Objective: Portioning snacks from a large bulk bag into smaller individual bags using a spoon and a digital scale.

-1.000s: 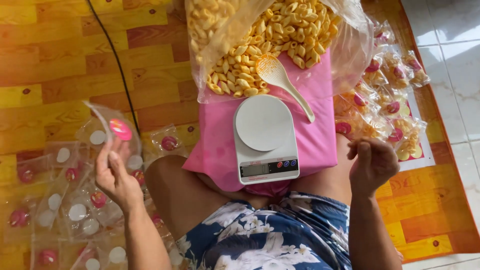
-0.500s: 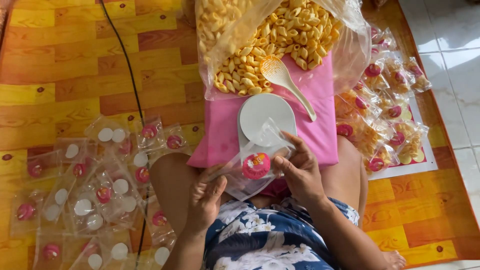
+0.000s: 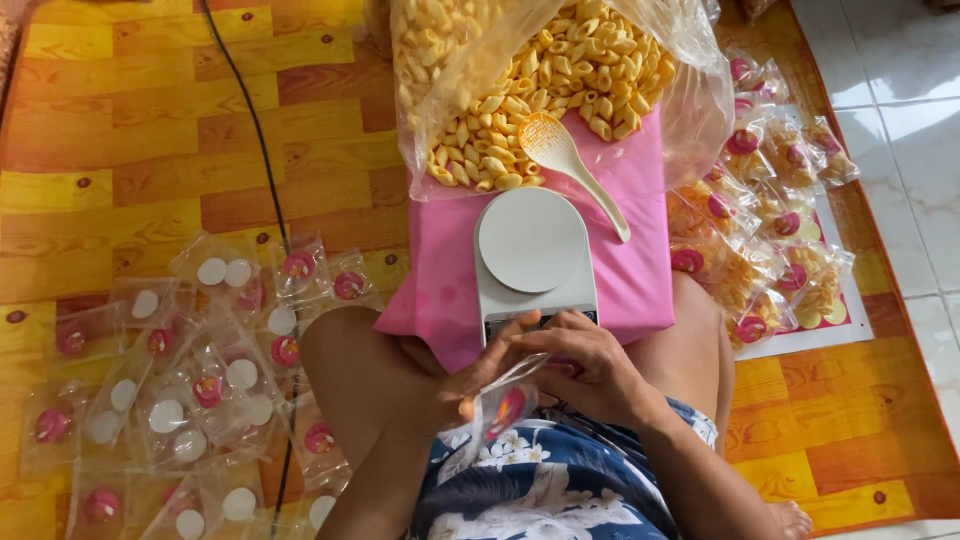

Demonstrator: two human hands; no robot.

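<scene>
Head view: small clear bag [image 3: 500, 405] with pink round label, crumpled, empty, sits lower centre of frame, just below white scale [image 3: 533, 255]. Left hand [image 3: 468, 385] and right hand [image 3: 590, 365] both pinch bag, fingers closed on its plastic. Half second ago bag lay higher, over scale plate, label facing up; now pulled down toward lap, plate uncovered. Empty bags [image 3: 190, 390] lower left, snack sack [image 3: 540, 80] top centre, unchanged.
</scene>
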